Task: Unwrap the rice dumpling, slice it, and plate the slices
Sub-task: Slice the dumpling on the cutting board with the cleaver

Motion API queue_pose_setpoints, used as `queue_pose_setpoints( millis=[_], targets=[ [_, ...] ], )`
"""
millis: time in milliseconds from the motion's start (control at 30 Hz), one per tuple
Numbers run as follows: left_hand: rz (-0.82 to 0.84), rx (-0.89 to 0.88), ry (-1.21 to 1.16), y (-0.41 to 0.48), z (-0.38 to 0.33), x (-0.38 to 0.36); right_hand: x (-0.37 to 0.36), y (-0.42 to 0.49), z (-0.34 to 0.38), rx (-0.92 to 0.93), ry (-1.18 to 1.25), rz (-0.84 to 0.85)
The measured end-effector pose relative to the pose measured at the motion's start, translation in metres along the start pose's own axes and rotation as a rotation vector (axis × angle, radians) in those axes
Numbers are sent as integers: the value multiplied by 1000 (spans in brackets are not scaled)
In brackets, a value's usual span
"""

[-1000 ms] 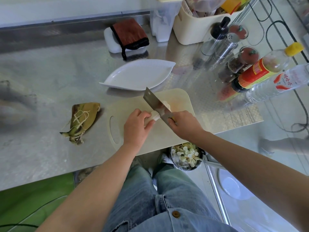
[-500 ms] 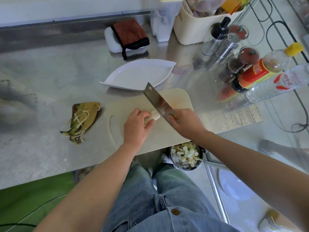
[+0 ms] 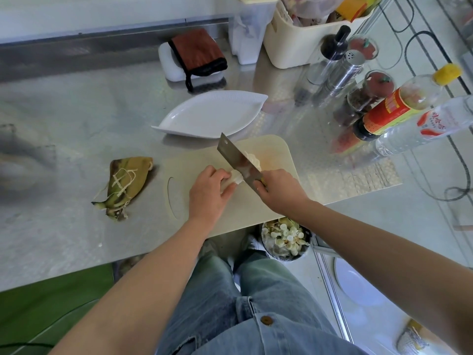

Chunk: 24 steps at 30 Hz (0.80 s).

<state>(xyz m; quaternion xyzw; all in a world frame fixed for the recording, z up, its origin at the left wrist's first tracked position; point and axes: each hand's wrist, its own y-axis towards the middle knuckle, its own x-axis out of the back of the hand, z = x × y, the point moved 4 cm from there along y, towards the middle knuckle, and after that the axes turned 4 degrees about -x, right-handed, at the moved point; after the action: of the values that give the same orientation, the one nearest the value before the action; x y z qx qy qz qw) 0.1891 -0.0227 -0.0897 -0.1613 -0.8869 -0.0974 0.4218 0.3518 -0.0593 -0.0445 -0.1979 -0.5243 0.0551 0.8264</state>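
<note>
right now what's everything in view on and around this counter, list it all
rice dumpling: 1, white, on the board under the cleaver
cleaver: 1, steel, blade down on the dumpling
cutting board: 1, cream, front of the counter
plate: 1, white, just behind the board
leaf wrapper: 1, green-brown with white string, left of the board
cloth: 1, brown and black, on a white box at the back
tub: 1, cream, back right
shaker: 1, steel, back right
sauce bottle: 1, red label, yellow cap, far right
water bottle: 1, clear, beside the sauce bottle
pail: 1, dark, scraps inside, below the counter edge
left hand: holds the dumpling
right hand: grips the cleaver
</note>
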Motion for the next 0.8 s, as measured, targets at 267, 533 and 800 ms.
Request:
queue_pose_setpoints(
  millis=[267, 533, 800],
  targets=[
    [4, 4, -7, 0, 1, 0, -19, 8, -4, -30, -32, 12],
    [3, 29, -13, -1, 2, -2, 12, 3, -3, 28, 52, -64],
    [-9, 26, -45, -2, 1, -2, 7, 4, -7, 24, 19, -16]
  ],
)
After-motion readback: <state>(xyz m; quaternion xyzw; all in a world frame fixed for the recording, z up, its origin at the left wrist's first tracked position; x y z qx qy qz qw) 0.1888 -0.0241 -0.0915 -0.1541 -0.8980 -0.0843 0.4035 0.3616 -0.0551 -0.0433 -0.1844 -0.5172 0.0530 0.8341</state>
